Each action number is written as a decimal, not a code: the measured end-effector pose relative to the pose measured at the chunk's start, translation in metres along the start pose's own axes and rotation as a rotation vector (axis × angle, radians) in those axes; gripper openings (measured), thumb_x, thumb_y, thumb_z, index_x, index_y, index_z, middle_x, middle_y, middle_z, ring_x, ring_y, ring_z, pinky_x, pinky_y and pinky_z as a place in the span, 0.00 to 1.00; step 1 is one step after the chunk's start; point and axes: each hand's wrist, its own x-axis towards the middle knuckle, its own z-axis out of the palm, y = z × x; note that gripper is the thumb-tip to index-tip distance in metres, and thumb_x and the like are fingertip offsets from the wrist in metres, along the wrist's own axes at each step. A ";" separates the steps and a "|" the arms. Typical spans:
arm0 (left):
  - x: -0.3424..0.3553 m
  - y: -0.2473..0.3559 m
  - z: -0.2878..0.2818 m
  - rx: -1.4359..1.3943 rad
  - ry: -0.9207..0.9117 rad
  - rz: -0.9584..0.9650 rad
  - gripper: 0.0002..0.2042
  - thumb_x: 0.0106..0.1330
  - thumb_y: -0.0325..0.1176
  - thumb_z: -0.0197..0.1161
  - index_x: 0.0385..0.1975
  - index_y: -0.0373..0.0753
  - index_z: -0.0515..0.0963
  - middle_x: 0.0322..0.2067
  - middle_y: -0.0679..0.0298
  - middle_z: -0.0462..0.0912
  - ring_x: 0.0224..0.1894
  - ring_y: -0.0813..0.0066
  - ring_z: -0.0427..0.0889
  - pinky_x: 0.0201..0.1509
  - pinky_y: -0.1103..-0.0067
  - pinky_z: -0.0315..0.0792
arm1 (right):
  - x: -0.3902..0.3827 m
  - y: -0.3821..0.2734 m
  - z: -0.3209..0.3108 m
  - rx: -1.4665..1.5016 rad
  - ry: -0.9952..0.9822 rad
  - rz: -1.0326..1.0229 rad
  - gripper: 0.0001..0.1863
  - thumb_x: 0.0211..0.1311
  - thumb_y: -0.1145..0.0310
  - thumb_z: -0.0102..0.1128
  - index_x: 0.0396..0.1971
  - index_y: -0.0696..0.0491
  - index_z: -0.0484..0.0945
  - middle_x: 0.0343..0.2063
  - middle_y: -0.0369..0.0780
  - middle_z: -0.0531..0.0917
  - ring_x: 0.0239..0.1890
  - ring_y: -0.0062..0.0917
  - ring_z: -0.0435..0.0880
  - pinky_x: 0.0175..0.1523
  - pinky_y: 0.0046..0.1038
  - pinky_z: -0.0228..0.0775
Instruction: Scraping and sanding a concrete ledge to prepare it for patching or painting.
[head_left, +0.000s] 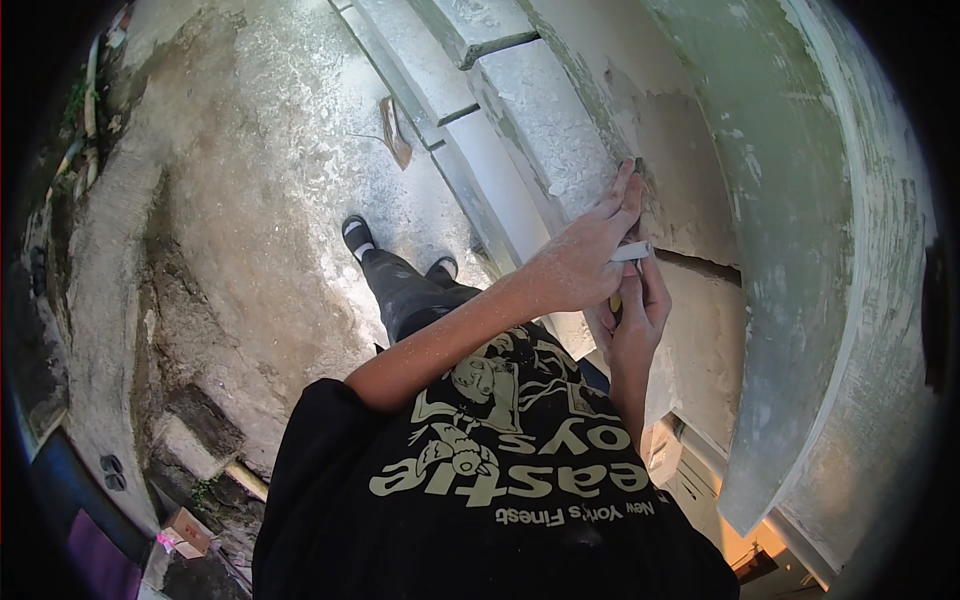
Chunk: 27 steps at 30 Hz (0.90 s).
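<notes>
My left hand (pixel 590 255) reaches across to the wall ledge, its fingers long and close together. A small dark piece (pixel 639 164) shows at their tips; what else they hold is hidden. Just below it, my right hand (pixel 637 318) is closed round a tool with a yellow part (pixel 615 303), mostly covered by the fingers. Between the two hands a short white roll-like piece (pixel 630 252) sticks out; I cannot tell which hand grips it. Pale dust covers my left hand and forearm. Both hands are close to the plastered wall (pixel 685 170).
Stepped concrete ledges (pixel 510 185) run alongside me. A curved pale green surface (pixel 770 220) stands at the right. My sandalled feet are on a rough concrete floor (pixel 270 130), where a brown curved piece (pixel 396 135) lies. A cardboard box (pixel 188 533) stands at the lower left.
</notes>
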 end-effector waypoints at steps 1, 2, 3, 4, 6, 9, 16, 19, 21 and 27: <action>-0.001 -0.002 0.004 0.045 0.030 0.063 0.46 0.56 0.23 0.57 0.75 0.30 0.37 0.75 0.38 0.35 0.75 0.38 0.47 0.77 0.63 0.52 | 0.000 0.001 -0.002 -0.005 -0.009 -0.043 0.24 0.74 0.77 0.47 0.67 0.64 0.66 0.35 0.33 0.79 0.25 0.08 0.68 0.27 0.12 0.59; -0.002 -0.003 0.006 0.091 0.060 0.126 0.46 0.56 0.23 0.57 0.75 0.31 0.37 0.75 0.38 0.35 0.74 0.37 0.48 0.77 0.62 0.53 | 0.001 0.003 -0.005 -0.010 -0.018 -0.086 0.24 0.73 0.78 0.46 0.67 0.64 0.66 0.43 0.36 0.82 0.29 0.08 0.71 0.30 0.12 0.63; 0.000 -0.003 0.006 0.091 0.065 0.126 0.46 0.56 0.23 0.57 0.75 0.31 0.37 0.75 0.38 0.35 0.74 0.37 0.48 0.77 0.62 0.53 | 0.005 0.007 -0.009 -0.012 -0.023 -0.087 0.24 0.73 0.78 0.46 0.67 0.64 0.66 0.43 0.36 0.82 0.29 0.08 0.71 0.30 0.12 0.63; 0.003 -0.003 0.004 0.074 0.070 0.095 0.47 0.56 0.23 0.56 0.75 0.31 0.36 0.75 0.38 0.36 0.74 0.37 0.48 0.77 0.62 0.53 | 0.011 0.012 -0.013 -0.051 -0.047 -0.090 0.24 0.73 0.78 0.46 0.68 0.64 0.65 0.48 0.39 0.81 0.33 0.09 0.73 0.33 0.12 0.65; 0.005 -0.001 -0.001 0.055 0.073 0.060 0.47 0.56 0.23 0.56 0.75 0.32 0.36 0.75 0.38 0.36 0.75 0.37 0.48 0.76 0.62 0.53 | 0.014 0.013 -0.014 -0.090 -0.069 -0.088 0.24 0.73 0.78 0.46 0.68 0.64 0.65 0.54 0.41 0.80 0.37 0.10 0.75 0.36 0.12 0.66; -0.002 0.004 -0.001 0.070 0.035 0.105 0.45 0.57 0.22 0.55 0.74 0.28 0.37 0.74 0.36 0.37 0.74 0.36 0.48 0.76 0.62 0.53 | 0.004 0.009 -0.008 -0.059 -0.046 -0.107 0.24 0.73 0.78 0.47 0.68 0.63 0.66 0.46 0.37 0.82 0.33 0.09 0.71 0.35 0.12 0.63; 0.006 -0.005 -0.009 0.149 0.007 0.100 0.45 0.57 0.24 0.56 0.73 0.25 0.38 0.74 0.36 0.40 0.74 0.37 0.48 0.77 0.63 0.52 | 0.007 0.003 -0.009 -0.039 -0.071 -0.031 0.24 0.73 0.77 0.48 0.68 0.63 0.67 0.34 0.31 0.79 0.28 0.08 0.66 0.34 0.14 0.59; 0.011 -0.008 -0.007 0.127 0.071 0.086 0.45 0.55 0.23 0.56 0.73 0.27 0.39 0.74 0.36 0.40 0.74 0.38 0.49 0.77 0.63 0.51 | 0.016 0.006 -0.004 0.017 -0.057 -0.041 0.25 0.73 0.77 0.47 0.68 0.63 0.66 0.38 0.33 0.80 0.32 0.10 0.69 0.38 0.14 0.63; 0.010 -0.001 -0.018 0.104 0.027 0.018 0.45 0.54 0.23 0.56 0.74 0.27 0.41 0.74 0.35 0.41 0.74 0.37 0.49 0.77 0.63 0.51 | 0.017 0.003 0.005 -0.049 -0.063 -0.032 0.24 0.72 0.78 0.46 0.67 0.63 0.66 0.46 0.37 0.81 0.40 0.13 0.75 0.46 0.15 0.68; 0.011 0.004 -0.014 0.051 0.029 0.011 0.46 0.52 0.22 0.55 0.73 0.26 0.41 0.73 0.34 0.41 0.75 0.41 0.48 0.78 0.65 0.49 | 0.018 0.010 0.000 -0.050 -0.059 -0.124 0.24 0.73 0.76 0.48 0.67 0.63 0.67 0.35 0.32 0.79 0.31 0.09 0.68 0.36 0.14 0.61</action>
